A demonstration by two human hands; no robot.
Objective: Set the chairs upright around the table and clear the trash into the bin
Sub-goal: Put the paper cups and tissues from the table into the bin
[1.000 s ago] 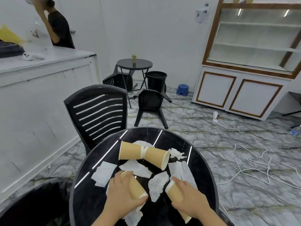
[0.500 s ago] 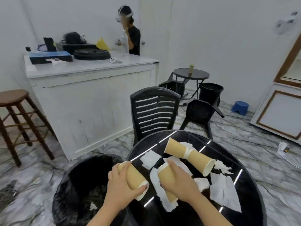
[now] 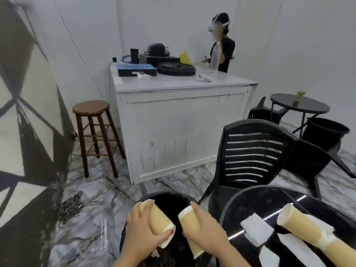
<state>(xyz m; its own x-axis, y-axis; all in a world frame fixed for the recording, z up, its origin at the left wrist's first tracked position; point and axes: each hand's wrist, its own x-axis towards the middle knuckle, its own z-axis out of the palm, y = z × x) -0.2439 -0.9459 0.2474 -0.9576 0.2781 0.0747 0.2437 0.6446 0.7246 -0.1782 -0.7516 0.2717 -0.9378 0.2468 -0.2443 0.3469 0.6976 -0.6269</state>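
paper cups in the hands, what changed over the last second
Both hands carried their cups left, off the round table to over the black bin. The left hand grips one paper cup, the right hand the other; neither is released. Unchanged: two joined cups and napkins lying on the table, one chair upright.

- Left hand (image 3: 141,235): gripping paper cup (image 3: 157,220) above black bin (image 3: 169,197).
- Right hand (image 3: 207,233): gripping second cup (image 3: 189,225), beside round table (image 3: 240,201).
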